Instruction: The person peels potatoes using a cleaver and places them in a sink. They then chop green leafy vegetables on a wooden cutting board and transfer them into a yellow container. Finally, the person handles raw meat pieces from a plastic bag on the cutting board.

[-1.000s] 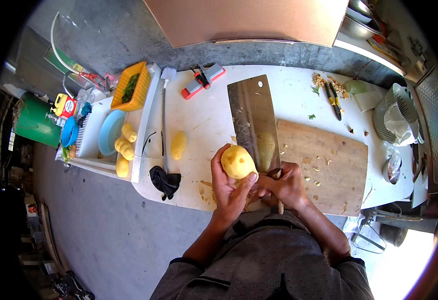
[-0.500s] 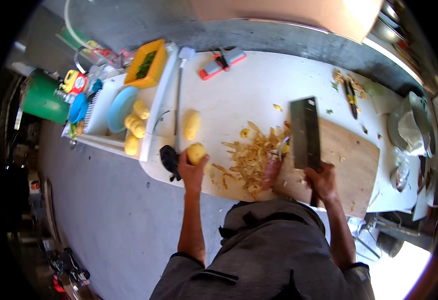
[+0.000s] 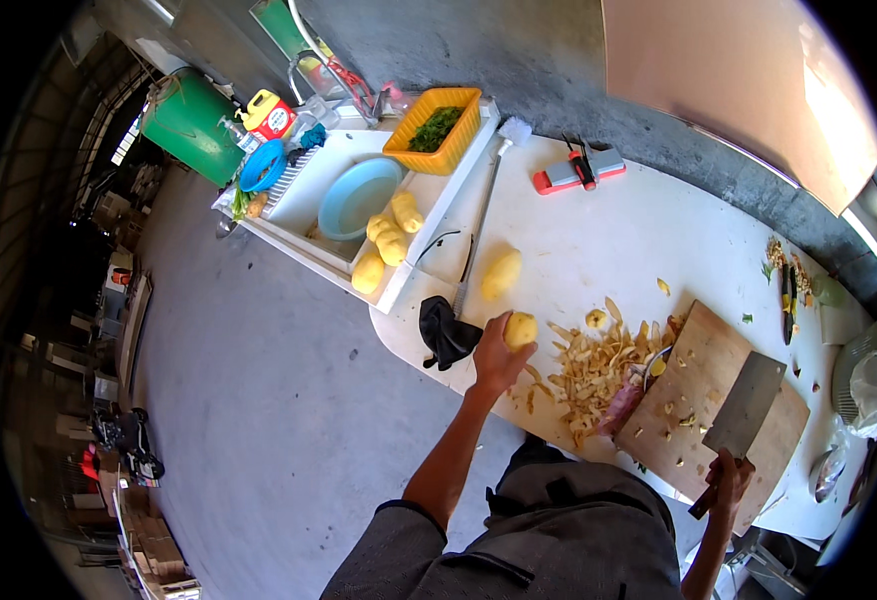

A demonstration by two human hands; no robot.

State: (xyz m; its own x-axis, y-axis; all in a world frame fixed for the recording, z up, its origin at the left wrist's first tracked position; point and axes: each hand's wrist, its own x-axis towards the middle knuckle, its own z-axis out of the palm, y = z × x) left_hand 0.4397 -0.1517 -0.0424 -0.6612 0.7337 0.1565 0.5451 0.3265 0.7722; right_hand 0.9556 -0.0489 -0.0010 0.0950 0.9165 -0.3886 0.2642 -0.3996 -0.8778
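Left hand: left hand (image 3: 498, 362) has its fingers curled round a peeled potato (image 3: 521, 330), gripping it.
Held potato: over the front part of the bench (image 3: 568, 240), between the black cloth (image 3: 448, 335) and the heap of peelings (image 3: 598, 370).
Right hand: right hand (image 3: 728, 480) is closed round the handle of a cleaver (image 3: 748, 400), out at the near side of the cutting board (image 3: 696, 345).
Cleaver: broad blade over the board, pointing away from the person; from where I stand can't tell if it touches the wood.
Board: angled on the bench, pale scraps scattered on it, peelings just beside its left edge.
Spare potato: one long yellow potato (image 3: 501, 274) lying on the bench beyond the left hand, near the long-handled brush (image 3: 483, 220).
Sink side: more yellow potatoes (image 3: 367, 272) in a row along the ledge, beside a light-blue basin (image 3: 358, 200); orange basket (image 3: 468, 130) of greens (image 3: 436, 130) behind.
Far bench: red-and-grey tool (image 3: 578, 172) near the wall.
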